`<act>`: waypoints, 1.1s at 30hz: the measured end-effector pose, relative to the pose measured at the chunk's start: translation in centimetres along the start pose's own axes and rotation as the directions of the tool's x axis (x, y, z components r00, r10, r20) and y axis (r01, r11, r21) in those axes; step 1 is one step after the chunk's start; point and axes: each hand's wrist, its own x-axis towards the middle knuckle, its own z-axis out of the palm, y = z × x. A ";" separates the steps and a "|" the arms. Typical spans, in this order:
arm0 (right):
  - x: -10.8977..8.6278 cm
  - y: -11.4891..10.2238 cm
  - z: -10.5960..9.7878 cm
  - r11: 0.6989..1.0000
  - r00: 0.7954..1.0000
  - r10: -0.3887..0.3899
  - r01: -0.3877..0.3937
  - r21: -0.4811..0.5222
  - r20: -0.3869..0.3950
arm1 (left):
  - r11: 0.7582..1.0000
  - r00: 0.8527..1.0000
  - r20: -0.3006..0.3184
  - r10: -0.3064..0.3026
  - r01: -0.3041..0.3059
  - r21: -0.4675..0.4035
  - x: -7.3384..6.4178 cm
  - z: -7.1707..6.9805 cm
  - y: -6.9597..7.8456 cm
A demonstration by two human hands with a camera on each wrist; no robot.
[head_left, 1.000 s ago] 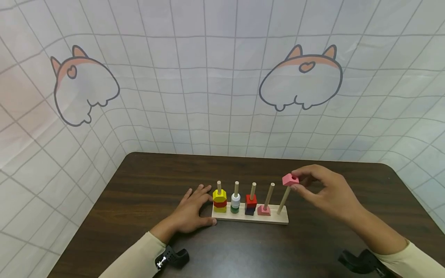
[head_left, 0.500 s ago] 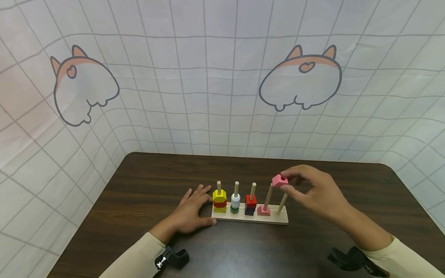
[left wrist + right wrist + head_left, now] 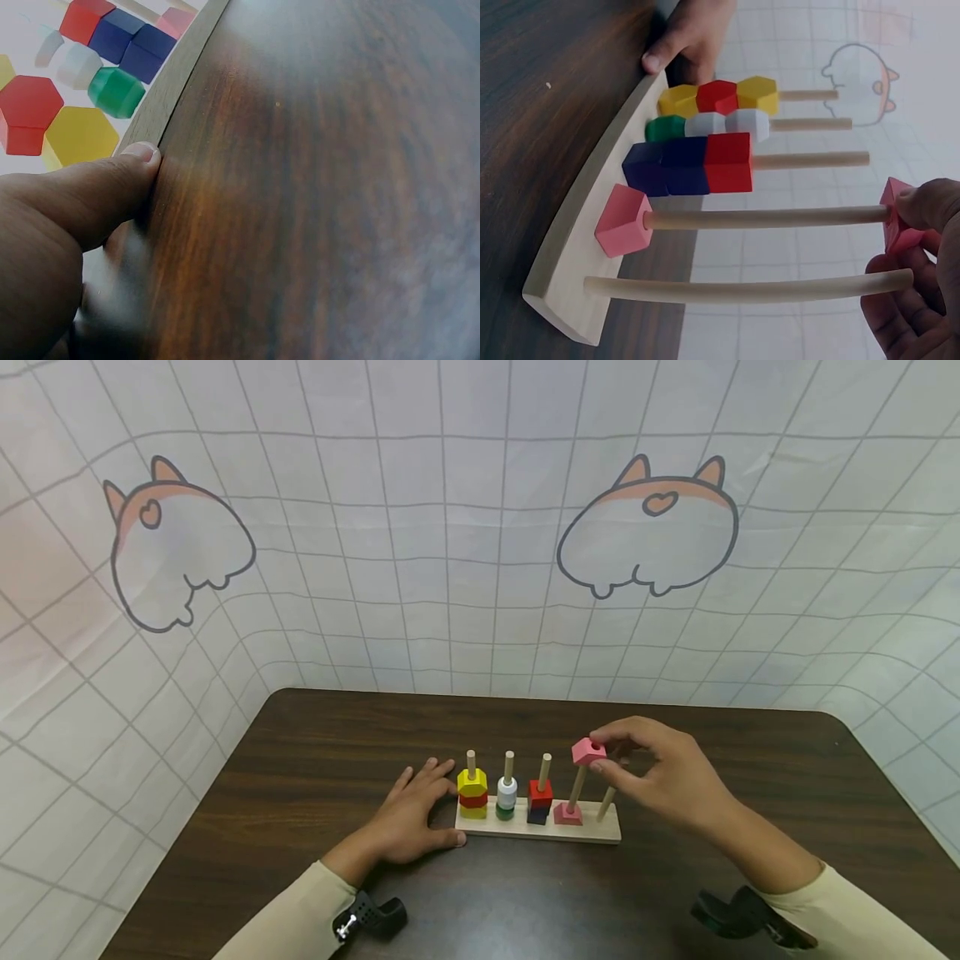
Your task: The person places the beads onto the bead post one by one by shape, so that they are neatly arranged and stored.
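Observation:
My right hand [image 3: 667, 772] pinches a pink block [image 3: 588, 752] with a hole through it between thumb and fingers. The block is at the tip of the fourth peg [image 3: 772, 218]; whether the tip has entered the hole I cannot tell. Lower on that peg sits another pink block [image 3: 623, 220], on the wooden base [image 3: 592, 832]. With fingers spread on the table, my left hand [image 3: 411, 817] touches the base's left front corner with its thumb [image 3: 139, 161]. Beside it stands the first peg's stack: a yellow block [image 3: 472, 781] above red and yellow ones.
White beads [image 3: 507, 792] over a green bead [image 3: 116, 92] fill the second peg's lower part. A red block [image 3: 540, 792] tops dark blue blocks [image 3: 665, 165] on the third. The bare fifth peg [image 3: 750, 289] is near my right fingers. A patterned curtain [image 3: 480, 527] rises behind the dark table [image 3: 337, 727].
My right hand has carried the pink block leftward, from above the fifth peg to the fourth peg's tip. My left hand has stayed at the base's corner.

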 end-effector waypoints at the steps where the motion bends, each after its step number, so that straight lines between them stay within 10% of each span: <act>1: 0.1 0.0 0.1 1.000 1.000 0.001 -0.001 0.003 0.005 | 1.000 1.000 -0.001 0.001 -0.001 0.001 0.0 0.0 0.0; 15: -1.0 0.8 1.9 0.994 0.994 0.098 -0.100 0.044 0.046 | 1.000 1.000 -0.003 0.007 -0.007 -0.007 -0.1 -0.2 0.1; 33: -3.1 1.3 3.8 0.900 0.907 0.397 -0.414 0.135 0.136 | 1.000 1.000 -0.002 0.016 -0.016 -0.006 -0.2 -0.1 0.0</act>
